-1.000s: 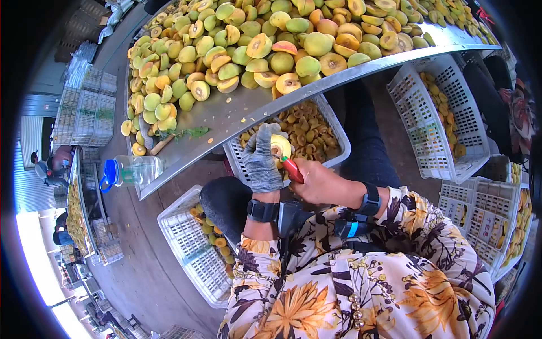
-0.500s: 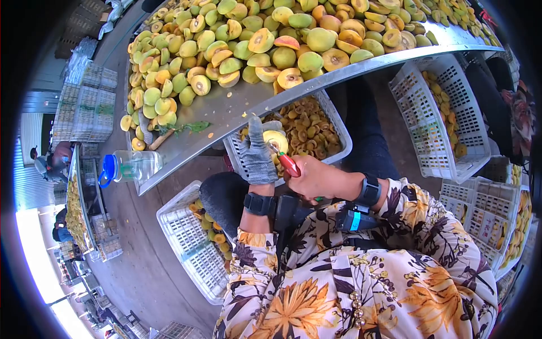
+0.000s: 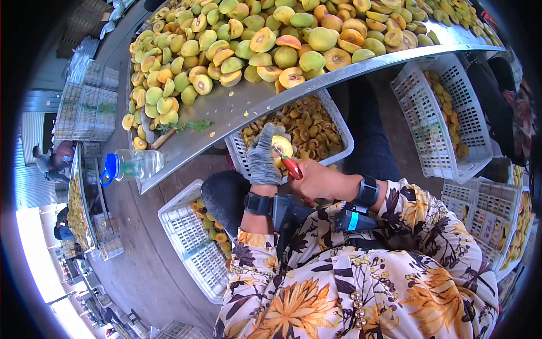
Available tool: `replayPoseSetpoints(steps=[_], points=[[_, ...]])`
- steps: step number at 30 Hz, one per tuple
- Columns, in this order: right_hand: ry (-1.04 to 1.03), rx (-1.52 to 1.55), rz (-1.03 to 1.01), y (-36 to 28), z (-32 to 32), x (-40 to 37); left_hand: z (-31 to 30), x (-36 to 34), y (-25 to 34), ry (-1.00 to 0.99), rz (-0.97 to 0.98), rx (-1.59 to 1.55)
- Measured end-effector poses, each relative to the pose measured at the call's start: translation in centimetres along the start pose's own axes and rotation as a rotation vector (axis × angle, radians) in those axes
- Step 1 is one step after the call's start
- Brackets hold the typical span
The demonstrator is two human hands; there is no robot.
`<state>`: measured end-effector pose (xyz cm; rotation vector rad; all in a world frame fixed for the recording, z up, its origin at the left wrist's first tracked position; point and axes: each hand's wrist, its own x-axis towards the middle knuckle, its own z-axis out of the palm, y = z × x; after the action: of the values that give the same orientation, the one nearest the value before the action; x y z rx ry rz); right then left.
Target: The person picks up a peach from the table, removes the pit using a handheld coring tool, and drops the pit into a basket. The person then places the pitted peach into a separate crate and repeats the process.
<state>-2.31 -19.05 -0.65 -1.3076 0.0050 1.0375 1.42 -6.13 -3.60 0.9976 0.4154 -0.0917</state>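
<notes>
My left hand (image 3: pixel 262 163), in a grey knit glove, holds a yellow peach half (image 3: pixel 284 145) with its cut face turned toward my right hand. My bare right hand (image 3: pixel 320 179) is wrapped round a pitting knife with a red handle (image 3: pixel 292 168). Its metal tip touches the cut face near the centre; the exact shape of the blade is hard to make out. Below both hands stands a white plastic crate (image 3: pixel 345 133) with many peach halves in it. Above lies a heap of green-yellow peach halves (image 3: pixel 262 40) on a metal table (image 3: pixel 226 107).
A blue-lidded bottle (image 3: pixel 135 165) stands by the table's corner, near a wooden-handled tool (image 3: pixel 164 138) and some leaves. Another crate (image 3: pixel 195 248) holds fruit beside my left leg. More crates (image 3: pixel 446 135) stand at the right. Other people (image 3: pixel 59 158) are at the far left.
My left fingers have closed further around the peach half, with the thumb lowered toward it. The half and the knife tip have shifted slightly, and the cut face shows more.
</notes>
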Motion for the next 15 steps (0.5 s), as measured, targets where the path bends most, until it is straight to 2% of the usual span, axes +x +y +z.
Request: replayPoseSetpoints(steps=[2,5,6,7,9,11,13,14,15], points=[[0.013,-0.109,-0.002,0.4,-0.3,0.4,-0.7,0.5,-1.0,0.023,0.119,0.02],[0.063,-0.291,-0.058,0.3,0.1,0.3,-0.4,0.0,-0.4,0.055,0.114,0.072],[0.111,-0.369,-0.112,0.2,0.3,0.0,-1.5,0.7,-0.8,0.012,-0.037,-0.054],[0.111,-0.367,-0.113,1.5,0.2,0.7,-1.7,0.6,-0.2,0.011,-0.038,-0.053],[0.266,-0.711,-0.641,4.2,0.1,2.2,-2.3,0.1,0.7,-0.169,-0.293,-0.14],[0.229,-0.704,-0.597,5.1,-0.1,2.2,-3.2,0.4,0.2,-0.188,-0.29,-0.117],[0.197,-0.704,-0.552,3.2,-0.3,1.5,-3.0,0.2,-0.2,-0.165,-0.226,-0.137],[0.088,-0.612,-0.29,1.6,-0.7,1.1,-2.8,0.1,-0.2,-0.167,-0.229,-0.137],[-0.021,-0.512,-0.029,0.5,-0.8,0.8,-2.4,-0.3,0.1,-0.166,-0.108,-0.067]])
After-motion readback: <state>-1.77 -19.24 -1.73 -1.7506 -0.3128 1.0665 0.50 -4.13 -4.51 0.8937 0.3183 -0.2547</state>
